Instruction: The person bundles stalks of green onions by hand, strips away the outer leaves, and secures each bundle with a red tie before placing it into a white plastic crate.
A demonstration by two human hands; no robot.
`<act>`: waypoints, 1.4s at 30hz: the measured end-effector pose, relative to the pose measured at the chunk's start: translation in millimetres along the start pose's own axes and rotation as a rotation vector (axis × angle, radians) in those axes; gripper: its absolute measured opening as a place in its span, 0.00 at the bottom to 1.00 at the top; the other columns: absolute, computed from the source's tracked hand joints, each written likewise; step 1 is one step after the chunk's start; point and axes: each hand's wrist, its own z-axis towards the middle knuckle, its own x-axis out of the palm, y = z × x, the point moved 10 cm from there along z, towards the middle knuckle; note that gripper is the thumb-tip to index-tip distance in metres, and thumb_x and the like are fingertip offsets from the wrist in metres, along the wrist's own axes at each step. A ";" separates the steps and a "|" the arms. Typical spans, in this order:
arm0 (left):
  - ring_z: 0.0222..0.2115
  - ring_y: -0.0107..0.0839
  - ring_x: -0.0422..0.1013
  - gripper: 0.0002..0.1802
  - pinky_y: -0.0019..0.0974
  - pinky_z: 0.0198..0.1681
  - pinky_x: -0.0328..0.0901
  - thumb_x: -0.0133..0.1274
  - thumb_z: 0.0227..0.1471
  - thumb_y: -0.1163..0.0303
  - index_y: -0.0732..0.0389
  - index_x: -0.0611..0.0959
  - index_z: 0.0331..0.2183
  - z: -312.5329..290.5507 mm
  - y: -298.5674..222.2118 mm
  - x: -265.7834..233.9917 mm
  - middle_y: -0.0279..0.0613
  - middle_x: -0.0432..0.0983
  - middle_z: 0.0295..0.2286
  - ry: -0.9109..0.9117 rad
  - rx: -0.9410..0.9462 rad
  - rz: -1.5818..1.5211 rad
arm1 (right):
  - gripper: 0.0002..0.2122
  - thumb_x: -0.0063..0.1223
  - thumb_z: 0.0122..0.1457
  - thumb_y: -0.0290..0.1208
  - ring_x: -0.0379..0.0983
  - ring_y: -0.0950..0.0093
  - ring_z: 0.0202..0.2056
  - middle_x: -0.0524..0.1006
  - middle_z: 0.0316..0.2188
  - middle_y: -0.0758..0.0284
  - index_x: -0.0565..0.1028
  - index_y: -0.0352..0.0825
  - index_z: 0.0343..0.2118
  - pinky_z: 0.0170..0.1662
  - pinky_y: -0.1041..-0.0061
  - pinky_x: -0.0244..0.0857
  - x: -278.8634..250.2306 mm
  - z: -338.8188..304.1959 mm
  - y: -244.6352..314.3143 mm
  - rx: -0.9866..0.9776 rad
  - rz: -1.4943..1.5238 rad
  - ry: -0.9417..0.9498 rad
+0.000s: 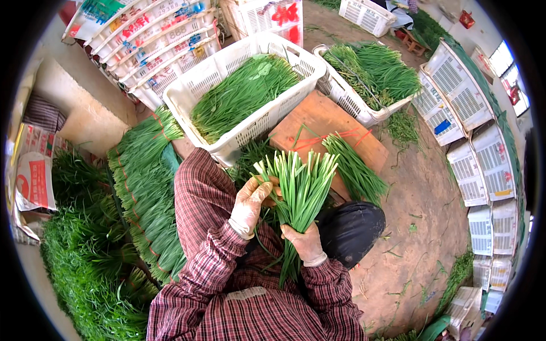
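My right hand (304, 243), in a thin pale glove, is wrapped round the lower part of a bunch of garlic chives (301, 187). The pale cut ends of the bunch fan out at the top, and its green leaves hang below the hand over my lap. My left hand (252, 203), gloved too, has its fingers closed at the outer stalks on the bunch's left side; its fingertips are partly hidden. Just beyond lies a wooden board (324, 116) with red ties (318, 140) and another bunch of chives (355, 170) on its right part.
Ahead stand a white crate (250, 128) of chives and a second filled crate (364, 113). Tied bundles (145, 193) lie in a row at my left, beside loose greens (85, 278). Stacked crates (153, 45) rise at the far left; more crates (460, 85) line the right.
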 end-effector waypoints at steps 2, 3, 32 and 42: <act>0.29 0.25 0.76 0.12 0.28 0.35 0.70 0.52 0.62 0.62 0.60 0.81 0.41 2.5 1.7 -3.8 0.33 0.80 0.29 0.012 0.030 0.031 | 0.11 0.56 0.57 0.16 0.72 0.82 0.27 0.77 0.32 0.71 0.74 0.32 0.43 0.31 0.81 0.68 1.1 -0.1 0.3 0.003 0.029 0.007; 0.29 0.25 0.76 0.12 0.28 0.34 0.70 0.52 0.62 0.63 0.60 0.81 0.41 4.1 0.8 -5.7 0.33 0.80 0.29 0.016 0.031 0.044 | 0.11 0.56 0.58 0.16 0.72 0.81 0.27 0.77 0.32 0.71 0.75 0.32 0.43 0.30 0.81 0.68 1.2 -0.2 1.0 0.003 0.044 0.010; 0.18 0.21 0.73 0.23 0.28 0.24 0.69 0.68 0.46 0.68 0.59 0.81 0.46 -20.7 -107.2 71.3 0.31 0.78 0.21 0.190 0.602 1.070 | 0.14 0.60 0.56 0.20 0.74 0.79 0.37 0.78 0.39 0.72 0.75 0.31 0.46 0.43 0.78 0.69 -13.2 2.4 -1.9 -0.085 -0.041 -0.073; 0.25 0.22 0.77 0.10 0.27 0.29 0.70 0.65 0.50 0.70 0.58 0.86 0.37 -5.4 -82.3 65.8 0.35 0.82 0.26 0.192 0.486 1.011 | 0.17 0.61 0.53 0.25 0.75 0.78 0.38 0.79 0.38 0.70 0.74 0.32 0.46 0.45 0.76 0.69 -7.7 1.5 15.3 -0.184 -0.283 -0.099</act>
